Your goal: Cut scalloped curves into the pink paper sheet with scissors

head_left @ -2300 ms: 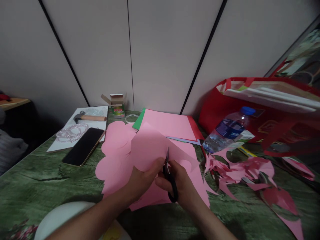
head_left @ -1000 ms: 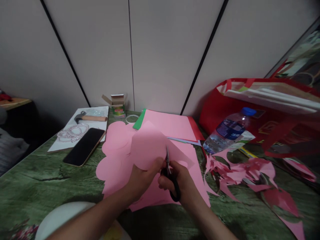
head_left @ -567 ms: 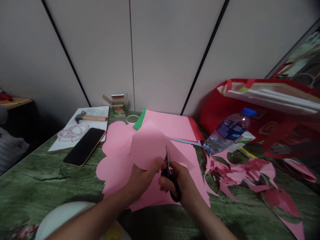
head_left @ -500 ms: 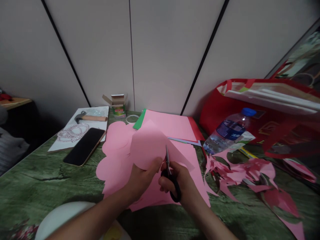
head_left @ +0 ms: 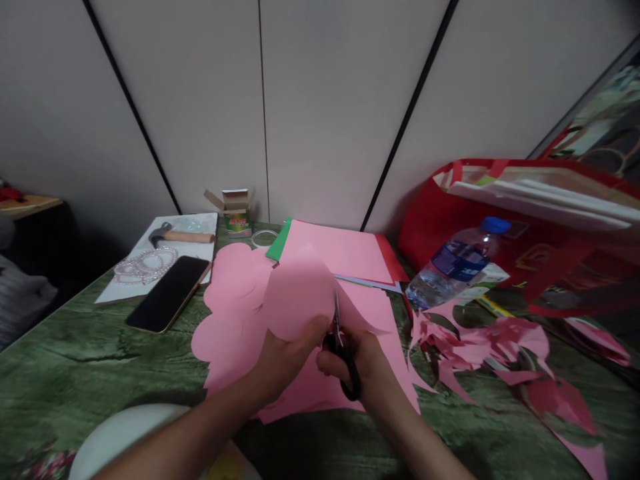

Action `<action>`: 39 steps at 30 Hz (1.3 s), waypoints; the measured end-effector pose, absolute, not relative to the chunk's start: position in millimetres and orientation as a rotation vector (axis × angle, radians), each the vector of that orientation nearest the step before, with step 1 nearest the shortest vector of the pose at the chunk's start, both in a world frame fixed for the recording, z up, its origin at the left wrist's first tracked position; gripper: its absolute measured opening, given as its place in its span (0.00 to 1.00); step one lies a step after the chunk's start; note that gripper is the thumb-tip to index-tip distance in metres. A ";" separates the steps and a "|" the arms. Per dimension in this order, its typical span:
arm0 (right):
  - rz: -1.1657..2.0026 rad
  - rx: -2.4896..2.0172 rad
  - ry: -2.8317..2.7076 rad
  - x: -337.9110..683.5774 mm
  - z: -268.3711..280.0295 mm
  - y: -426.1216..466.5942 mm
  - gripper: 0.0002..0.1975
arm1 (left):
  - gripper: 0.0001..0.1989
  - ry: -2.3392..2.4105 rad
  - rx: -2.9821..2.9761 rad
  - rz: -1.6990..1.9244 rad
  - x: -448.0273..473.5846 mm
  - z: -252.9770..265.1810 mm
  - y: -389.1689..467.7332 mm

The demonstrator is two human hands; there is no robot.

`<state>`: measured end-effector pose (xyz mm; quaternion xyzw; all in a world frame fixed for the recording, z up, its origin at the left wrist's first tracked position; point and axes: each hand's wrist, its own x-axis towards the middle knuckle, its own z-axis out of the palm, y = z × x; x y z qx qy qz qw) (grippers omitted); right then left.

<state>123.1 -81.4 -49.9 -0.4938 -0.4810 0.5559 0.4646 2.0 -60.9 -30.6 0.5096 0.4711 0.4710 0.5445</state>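
Observation:
Between the thumb and fingers of my left hand [head_left: 287,357] is a sheet of pink paper [head_left: 297,297] with a rounded cut edge. My right hand [head_left: 357,367] is closed around black-handled scissors [head_left: 347,363], thumb through one loop. The scissor blades point away from me and lie at the paper's right side, where a strip hangs partly cut off. Beneath both hands, pink sheets [head_left: 385,353] are spread on the table, with several rounded pink cutouts [head_left: 215,337] at their left.
On the left lie a phone [head_left: 170,293], a hammer [head_left: 187,237] and beads [head_left: 145,265]. A small box [head_left: 237,217] stands behind. At right are a leaning water bottle [head_left: 455,263], a red bag [head_left: 425,207] and pink scraps [head_left: 490,347]. A white rounded object [head_left: 125,440] sits near my left forearm.
The scissor blades have turned slightly more upright and closer together along the paper's edge. The paper and the hanging strip have shifted a little; both hands keep their hold.

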 end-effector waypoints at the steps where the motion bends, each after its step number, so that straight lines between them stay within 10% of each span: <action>1: 1.371 -1.198 -1.183 124.3 -49.7 -81.1 0.10 | 0.08 1.116 1.213 1.110 1.8 -30.4 -61.1; 39: 1.420 -1.231 -1.134 125.2 -57.7 -79.1 0.12 | 0.12 1.133 1.261 1.177 1.3 -36.8 -56.3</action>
